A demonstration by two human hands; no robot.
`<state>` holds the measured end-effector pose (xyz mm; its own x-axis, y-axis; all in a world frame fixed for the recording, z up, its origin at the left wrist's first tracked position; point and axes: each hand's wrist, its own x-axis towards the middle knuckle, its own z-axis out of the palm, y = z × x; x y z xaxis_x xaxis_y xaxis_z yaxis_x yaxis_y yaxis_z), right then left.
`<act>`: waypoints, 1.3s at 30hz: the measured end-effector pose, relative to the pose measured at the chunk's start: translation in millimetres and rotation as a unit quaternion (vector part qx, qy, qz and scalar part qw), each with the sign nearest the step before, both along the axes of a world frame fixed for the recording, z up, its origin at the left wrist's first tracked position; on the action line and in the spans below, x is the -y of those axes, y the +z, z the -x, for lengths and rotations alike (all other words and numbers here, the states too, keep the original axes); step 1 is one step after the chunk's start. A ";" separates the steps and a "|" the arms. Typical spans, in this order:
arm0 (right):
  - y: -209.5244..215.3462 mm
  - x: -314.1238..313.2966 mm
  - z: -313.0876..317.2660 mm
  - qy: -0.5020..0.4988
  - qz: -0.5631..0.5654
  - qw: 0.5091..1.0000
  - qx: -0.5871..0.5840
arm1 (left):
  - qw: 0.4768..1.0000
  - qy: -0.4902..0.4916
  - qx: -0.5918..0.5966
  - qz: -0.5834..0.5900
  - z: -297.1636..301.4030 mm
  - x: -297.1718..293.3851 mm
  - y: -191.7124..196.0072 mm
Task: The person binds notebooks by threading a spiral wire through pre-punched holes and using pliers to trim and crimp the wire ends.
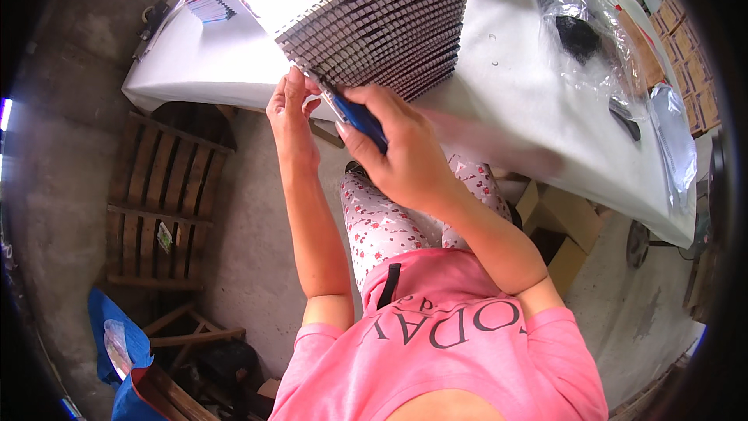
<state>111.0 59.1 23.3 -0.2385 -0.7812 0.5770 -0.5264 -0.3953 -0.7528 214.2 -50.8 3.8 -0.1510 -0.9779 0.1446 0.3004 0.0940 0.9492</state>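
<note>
A tall stack of spiral-bound notebooks [382, 27] lies on the near edge of a white-covered table [506, 101], its wire bindings facing the person as row upon row of small dark and pale coils that fan out slightly toward the top. The uppermost cover is glossy and brightly coloured, washed out by glare. The right hand [397, 148] is closed around a blue-handled tool [354, 115], whose narrow metal tip points at the bottom corner of the bindings. The left hand [290, 109] has its fingertips pinched together at that same corner, touching the coil ends just beside the tool tip. Crumpled clear plastic bags [592, 31] lie further right on the table.
</note>
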 end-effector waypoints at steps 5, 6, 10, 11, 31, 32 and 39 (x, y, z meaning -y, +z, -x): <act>-1.2 -2.2 8.5 0.060 -0.046 0.992 0.104 | 1.000 0.012 0.021 0.009 -0.3 -0.1 5.3; -2.7 -3.5 6.8 -0.017 0.007 1.000 0.014 | 1.000 0.002 0.013 0.018 -1.3 0.3 6.2; 4.6 -3.9 6.6 -0.135 0.064 0.975 -0.165 | 1.000 0.006 0.014 0.021 -3.4 -0.7 8.7; 6.3 -2.8 7.8 -0.142 0.062 0.970 -0.185 | 1.000 0.006 0.020 0.020 -1.4 0.8 9.0; 17.0 3.2 4.4 -0.144 0.079 0.965 -0.203 | 0.998 0.024 0.037 0.049 -2.7 6.8 21.1; 14.2 3.8 3.5 -0.129 0.071 0.971 -0.186 | 0.998 0.022 0.036 0.044 -2.7 7.2 19.4; 26.4 -5.1 10.7 0.181 -0.159 0.934 0.263 | 0.998 0.005 0.028 0.052 -2.7 8.4 17.4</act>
<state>100.3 64.2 49.7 -0.1111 -0.9774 0.1797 0.0751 -0.1886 -0.9792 216.9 -59.3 21.2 -0.1528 -0.9592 0.2379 0.2454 0.1963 0.9493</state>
